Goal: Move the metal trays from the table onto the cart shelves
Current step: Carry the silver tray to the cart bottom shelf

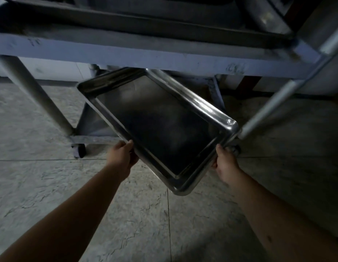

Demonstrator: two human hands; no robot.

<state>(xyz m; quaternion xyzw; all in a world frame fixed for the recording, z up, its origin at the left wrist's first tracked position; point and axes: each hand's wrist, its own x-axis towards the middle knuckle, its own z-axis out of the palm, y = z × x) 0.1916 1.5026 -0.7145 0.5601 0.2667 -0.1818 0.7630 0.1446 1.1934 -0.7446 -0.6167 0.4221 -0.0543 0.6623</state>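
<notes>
A shiny rectangular metal tray (156,127) is held in the air, turned diagonally, its far end reaching under the cart's upper shelf (145,55). My left hand (122,157) grips the tray's left long rim near its near end. My right hand (225,163) grips the near short rim on the right. Below and behind the tray lies the cart's bottom shelf (92,125), mostly hidden by it. On the upper shelf rests another dark tray (126,17), seen at the top of the view.
The cart's left post (34,95) and right post (274,103) flank the tray; the tray's right corner is close to the right post. A caster wheel (79,150) stands on the tiled floor (51,186). A metal basin (266,17) is at the top right.
</notes>
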